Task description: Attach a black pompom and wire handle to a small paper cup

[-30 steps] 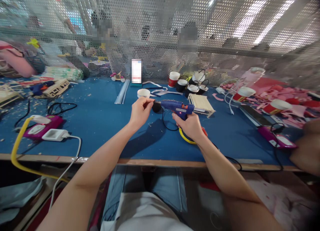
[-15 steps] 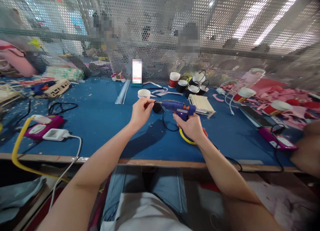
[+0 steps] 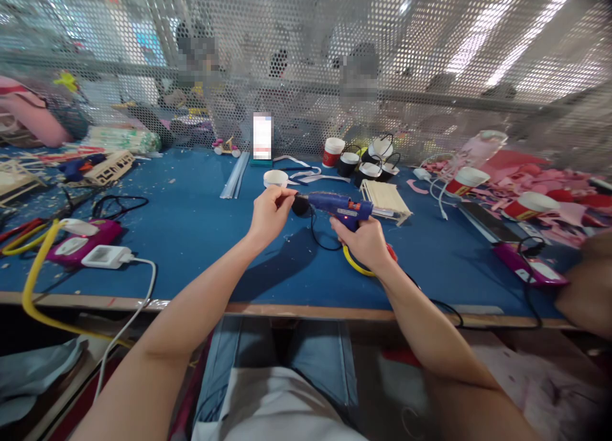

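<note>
My right hand (image 3: 366,240) is wrapped round the handle of a blue glue gun (image 3: 337,204), whose nozzle points left. My left hand (image 3: 271,215) is pinched just left of the nozzle, at a small dark thing too small to make out. Beneath the nozzle is a round black object (image 3: 300,205). Behind my left hand stands a white paper cup (image 3: 276,178), partly hidden by the fingers. A yellow-handled tool (image 3: 356,262) lies under my right hand. Right of the gun is a small rack of pale wooden sticks (image 3: 389,199).
A lit phone (image 3: 262,137) stands at the back, near a red cup (image 3: 333,152) and several black cups with wire handles. Purple power strips lie left (image 3: 86,243) and right (image 3: 530,266). Pink scraps (image 3: 521,180) are piled at right. Another person's blurred arm (image 3: 588,285) shows at the right edge.
The glue gun has shifted slightly left, its nozzle nearer my left fingertips. At the far left, red and yellow tool handles have come into view. My left hand has barely moved.
</note>
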A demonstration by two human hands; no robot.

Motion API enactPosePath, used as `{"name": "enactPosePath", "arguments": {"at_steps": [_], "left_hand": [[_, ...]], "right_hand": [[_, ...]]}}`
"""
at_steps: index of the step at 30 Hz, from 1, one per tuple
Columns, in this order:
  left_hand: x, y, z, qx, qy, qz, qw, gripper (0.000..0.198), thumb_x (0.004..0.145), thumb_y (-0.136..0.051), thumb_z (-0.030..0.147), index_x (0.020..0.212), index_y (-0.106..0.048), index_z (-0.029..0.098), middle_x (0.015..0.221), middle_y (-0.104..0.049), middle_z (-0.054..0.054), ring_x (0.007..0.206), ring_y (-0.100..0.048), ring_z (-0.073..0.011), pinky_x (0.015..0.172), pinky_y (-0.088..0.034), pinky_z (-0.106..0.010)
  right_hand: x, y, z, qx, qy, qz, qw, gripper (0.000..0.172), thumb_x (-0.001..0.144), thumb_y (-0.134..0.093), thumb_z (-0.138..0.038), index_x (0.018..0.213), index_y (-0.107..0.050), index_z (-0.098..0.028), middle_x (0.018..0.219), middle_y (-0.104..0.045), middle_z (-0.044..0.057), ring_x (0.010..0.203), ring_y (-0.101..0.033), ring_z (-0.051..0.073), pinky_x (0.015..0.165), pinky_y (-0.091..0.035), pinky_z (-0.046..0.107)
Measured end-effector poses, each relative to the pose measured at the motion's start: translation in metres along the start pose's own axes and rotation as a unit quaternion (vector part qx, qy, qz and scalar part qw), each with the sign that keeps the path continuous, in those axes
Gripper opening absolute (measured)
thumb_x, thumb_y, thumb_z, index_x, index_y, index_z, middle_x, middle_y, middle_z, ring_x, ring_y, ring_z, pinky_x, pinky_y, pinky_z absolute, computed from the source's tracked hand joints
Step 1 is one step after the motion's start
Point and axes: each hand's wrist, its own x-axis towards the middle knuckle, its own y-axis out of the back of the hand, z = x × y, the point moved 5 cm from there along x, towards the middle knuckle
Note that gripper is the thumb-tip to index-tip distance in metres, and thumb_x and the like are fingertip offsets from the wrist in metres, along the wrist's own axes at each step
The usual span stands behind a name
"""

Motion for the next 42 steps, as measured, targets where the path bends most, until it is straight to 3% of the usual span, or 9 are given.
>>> {"name": "enactPosePath", "arguments": {"at_steps": [9, 13, 18, 22, 28, 32, 38, 42], "left_hand": [[0.001, 0.003, 0.0, 0.007, 0.007, 0.003, 1.0, 0.016, 0.078, -0.054, 0.022, 0.085, -0.066, 0.015, 0.074, -0.06, -0.004, 0.066, -0.053, -0.0106, 0.057, -0.039, -0.021], [0.002, 0.001, -0.006, -0.049, 0.07, -0.005, 0.996, 0.017, 0.075, -0.056, 0.023, 0.086, -0.066, 0.013, 0.063, -0.056, -0.001, 0.055, -0.048, -0.0078, 0.052, -0.037, -0.021], [0.002, -0.006, -0.01, -0.234, 0.197, -0.036, 0.951, 0.01, 0.072, -0.057, 0.013, 0.081, -0.062, 0.01, 0.051, -0.044, 0.005, 0.043, -0.037, -0.0034, 0.044, -0.027, -0.019], [-0.001, -0.009, -0.005, -0.318, 0.232, -0.064, 0.917, 0.006, 0.071, -0.056, 0.007, 0.077, -0.059, 0.008, 0.049, -0.041, 0.006, 0.042, -0.033, -0.0023, 0.042, -0.02, -0.019], [-0.002, -0.009, 0.0, -0.352, 0.235, -0.078, 0.903, 0.007, 0.072, -0.057, 0.006, 0.078, -0.059, 0.007, 0.051, -0.041, 0.005, 0.042, -0.032, -0.0016, 0.041, -0.018, -0.018], [-0.001, -0.008, -0.002, -0.351, 0.229, -0.067, 0.906, 0.008, 0.072, -0.057, 0.005, 0.078, -0.059, 0.008, 0.05, -0.042, 0.005, 0.042, -0.032, -0.0019, 0.041, -0.019, -0.018], [0.0, -0.008, -0.002, -0.326, 0.219, -0.064, 0.917, 0.007, 0.073, -0.056, 0.006, 0.079, -0.059, 0.007, 0.053, -0.043, 0.004, 0.043, -0.034, -0.0021, 0.042, -0.02, -0.019], [-0.002, -0.011, -0.002, -0.318, 0.221, -0.067, 0.919, 0.006, 0.073, -0.057, 0.006, 0.078, -0.06, 0.008, 0.053, -0.043, 0.004, 0.043, -0.034, -0.0021, 0.042, -0.021, -0.019]], "right_hand": [[0.003, 0.0, 0.015, -0.022, 0.003, -0.003, 1.0, 0.026, 0.07, -0.062, -0.041, 0.066, -0.061, -0.016, 0.055, -0.06, 0.003, 0.052, -0.057, 0.019, 0.051, -0.046, 0.031], [0.004, 0.004, 0.014, 0.003, -0.038, -0.036, 0.999, 0.03, 0.069, -0.064, -0.044, 0.065, -0.059, -0.014, 0.047, -0.055, 0.001, 0.043, -0.052, 0.015, 0.046, -0.043, 0.029], [0.003, 0.013, 0.0, 0.122, -0.04, -0.083, 0.988, 0.026, 0.074, -0.061, -0.04, 0.073, -0.058, -0.014, 0.048, -0.051, -0.002, 0.042, -0.046, 0.01, 0.043, -0.04, 0.024], [0.004, 0.016, -0.003, 0.145, -0.04, -0.091, 0.984, 0.026, 0.075, -0.062, -0.039, 0.073, -0.058, -0.014, 0.05, -0.052, -0.001, 0.044, -0.047, 0.009, 0.043, -0.04, 0.024], [0.004, 0.013, -0.003, 0.099, -0.045, -0.087, 0.99, 0.026, 0.072, -0.065, -0.038, 0.076, -0.057, -0.014, 0.049, -0.052, -0.002, 0.041, -0.046, 0.009, 0.042, -0.04, 0.024], [0.003, 0.011, -0.005, 0.101, -0.043, -0.117, 0.987, 0.027, 0.072, -0.065, -0.039, 0.076, -0.058, -0.014, 0.049, -0.052, -0.002, 0.041, -0.046, 0.009, 0.042, -0.041, 0.025], [0.017, 0.028, 0.005, 0.085, -0.068, -0.09, 0.99, 0.03, 0.065, -0.071, -0.042, 0.07, -0.063, -0.013, 0.061, -0.061, 0.003, 0.055, -0.054, 0.012, 0.051, -0.044, 0.024], [0.034, 0.046, 0.014, 0.133, -0.091, -0.103, 0.981, 0.034, 0.069, -0.067, -0.046, 0.066, -0.06, -0.013, 0.062, -0.061, 0.003, 0.05, -0.051, 0.008, 0.047, -0.043, 0.02]]}}
